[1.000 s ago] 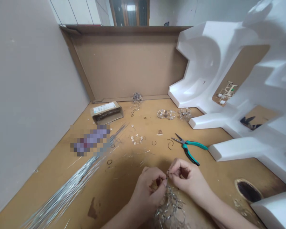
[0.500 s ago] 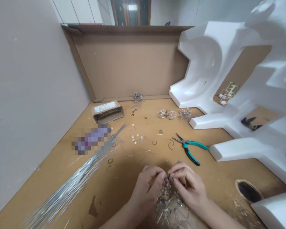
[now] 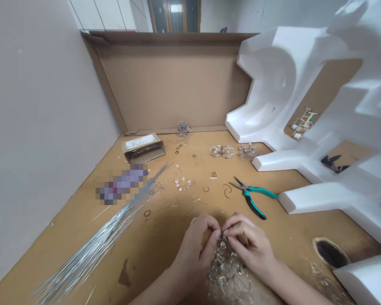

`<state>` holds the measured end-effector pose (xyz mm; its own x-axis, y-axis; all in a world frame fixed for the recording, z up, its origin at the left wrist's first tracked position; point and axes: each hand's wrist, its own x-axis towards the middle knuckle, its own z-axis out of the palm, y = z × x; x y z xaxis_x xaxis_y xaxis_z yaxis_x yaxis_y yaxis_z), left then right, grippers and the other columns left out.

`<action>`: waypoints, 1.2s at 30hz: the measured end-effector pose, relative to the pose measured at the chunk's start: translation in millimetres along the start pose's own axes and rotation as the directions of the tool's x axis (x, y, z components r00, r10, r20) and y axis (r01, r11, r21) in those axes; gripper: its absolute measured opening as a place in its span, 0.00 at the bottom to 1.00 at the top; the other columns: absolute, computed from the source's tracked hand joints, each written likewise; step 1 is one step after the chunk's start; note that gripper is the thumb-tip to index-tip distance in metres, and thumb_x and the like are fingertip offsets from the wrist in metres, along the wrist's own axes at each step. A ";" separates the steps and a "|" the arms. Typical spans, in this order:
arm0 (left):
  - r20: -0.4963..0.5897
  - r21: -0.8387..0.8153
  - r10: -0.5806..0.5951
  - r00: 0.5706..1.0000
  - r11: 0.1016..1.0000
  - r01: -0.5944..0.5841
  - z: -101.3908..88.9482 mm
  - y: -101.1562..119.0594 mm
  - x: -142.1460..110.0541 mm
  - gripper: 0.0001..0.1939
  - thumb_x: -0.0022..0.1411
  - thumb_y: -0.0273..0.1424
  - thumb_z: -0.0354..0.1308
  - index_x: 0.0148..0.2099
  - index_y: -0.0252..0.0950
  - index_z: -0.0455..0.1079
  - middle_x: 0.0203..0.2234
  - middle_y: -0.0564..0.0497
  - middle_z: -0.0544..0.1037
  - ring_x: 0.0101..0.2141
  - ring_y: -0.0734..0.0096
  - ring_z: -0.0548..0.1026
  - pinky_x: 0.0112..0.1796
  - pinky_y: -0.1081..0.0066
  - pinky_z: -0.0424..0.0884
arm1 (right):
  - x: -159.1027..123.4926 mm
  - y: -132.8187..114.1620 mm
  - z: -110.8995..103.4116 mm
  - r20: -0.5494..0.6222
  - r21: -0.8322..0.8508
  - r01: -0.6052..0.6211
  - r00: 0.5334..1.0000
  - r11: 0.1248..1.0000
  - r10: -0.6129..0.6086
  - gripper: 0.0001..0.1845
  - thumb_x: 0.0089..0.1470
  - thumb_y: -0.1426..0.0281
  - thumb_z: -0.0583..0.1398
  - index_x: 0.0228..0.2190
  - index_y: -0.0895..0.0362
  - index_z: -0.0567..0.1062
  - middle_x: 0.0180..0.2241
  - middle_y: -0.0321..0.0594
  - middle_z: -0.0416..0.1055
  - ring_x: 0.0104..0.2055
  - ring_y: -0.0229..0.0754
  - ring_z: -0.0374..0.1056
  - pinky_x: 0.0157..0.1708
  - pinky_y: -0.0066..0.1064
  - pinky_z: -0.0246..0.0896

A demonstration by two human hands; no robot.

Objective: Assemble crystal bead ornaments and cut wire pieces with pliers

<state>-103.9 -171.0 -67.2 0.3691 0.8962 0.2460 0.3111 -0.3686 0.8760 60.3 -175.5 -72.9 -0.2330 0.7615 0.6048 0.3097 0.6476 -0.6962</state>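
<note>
Low in the middle, my left hand [image 3: 199, 243] and my right hand [image 3: 251, 242] meet fingertip to fingertip. Both pinch a short piece of thin dark wire [image 3: 222, 234], partly covered by the fingers. Just beneath it hangs a tangled bunch of silvery wire with clear beads [image 3: 227, 271], between my palms. Pliers [image 3: 247, 190] with teal and black handles lie beyond my right hand, jaws parted. Several loose clear beads [image 3: 183, 184] and curved bits of dark wire [image 3: 227, 191] are scattered past the fingers.
A bundle of straight silvery wires [image 3: 98, 245] stretches across the left of the tabletop. Behind it are a blurred-out item [image 3: 122, 185] and an open small carton [image 3: 143, 148]. More beaded wire pieces [image 3: 222, 151] sit farther back. White moulded foam [image 3: 317, 197] borders the right; cardboard [image 3: 174, 84] stands behind.
Both hands have shifted very slightly left, still pinching the dark wire. The beaded bunch below has swung and turned a little. Everything else on the table lies as before.
</note>
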 end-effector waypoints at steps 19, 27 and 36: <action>0.098 -0.264 -0.120 0.988 0.954 0.142 -11.1 4.0 7.9 0.09 0.61 0.34 0.49 0.34 0.34 0.67 0.29 0.50 0.75 0.32 0.71 0.72 0.36 0.71 0.65 | 16.3 -15.3 -18.4 0.311 -0.042 -0.378 0.875 0.925 0.372 0.09 0.45 0.78 0.58 0.30 0.54 0.69 0.31 0.36 0.68 0.34 0.38 0.65 0.36 0.31 0.61; -0.120 -0.277 -0.111 0.987 0.958 0.075 -29.5 2.5 12.8 0.08 0.60 0.32 0.50 0.39 0.36 0.67 0.34 0.49 0.73 0.38 0.69 0.70 0.41 0.69 0.65 | 10.6 10.8 -25.0 0.125 0.212 -0.431 0.902 0.877 0.413 0.03 0.52 0.70 0.55 0.27 0.55 0.68 0.29 0.39 0.69 0.33 0.39 0.66 0.33 0.32 0.63; 0.145 0.127 0.077 0.986 0.987 -0.095 -16.9 5.8 8.3 0.09 0.52 0.30 0.56 0.38 0.38 0.70 0.21 0.55 0.65 0.25 0.73 0.64 0.30 0.73 0.61 | 6.2 14.7 -22.4 -0.047 0.217 -0.163 0.983 0.963 0.177 0.04 0.53 0.73 0.55 0.29 0.55 0.69 0.29 0.42 0.69 0.36 0.43 0.66 0.37 0.38 0.63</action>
<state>-113.9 -161.5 -53.1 0.5150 0.8200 0.2498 0.3829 -0.4807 0.7889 84.1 -161.8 -70.8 -0.1304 0.8621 0.4896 0.1361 0.5047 -0.8525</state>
